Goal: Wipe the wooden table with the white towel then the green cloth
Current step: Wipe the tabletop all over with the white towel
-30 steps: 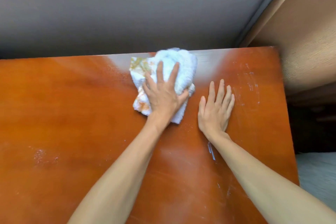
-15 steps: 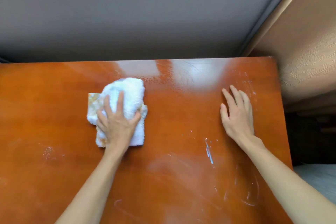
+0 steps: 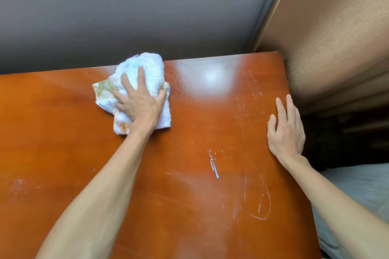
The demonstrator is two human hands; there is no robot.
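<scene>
A bunched white towel (image 3: 147,69) with an orange-patterned corner lies on the glossy orange-brown wooden table (image 3: 63,132), close to its far edge. My left hand (image 3: 139,103) presses down on the towel and grips it, fingers spread over the fabric. My right hand (image 3: 287,130) lies flat on the table near the right edge, fingers together, holding nothing. White scratch marks and smears show on the table surface between and below my hands. No green cloth is in view.
A grey wall (image 3: 147,6) stands directly behind the table. A brown textured panel (image 3: 336,38) rises at the right, with a dark gap under it. Grey fabric (image 3: 357,191) lies beyond the table's right edge.
My left hand has pushed the towel from the middle left up and to the right, toward the far edge. My right hand has shifted slightly toward the right edge.
</scene>
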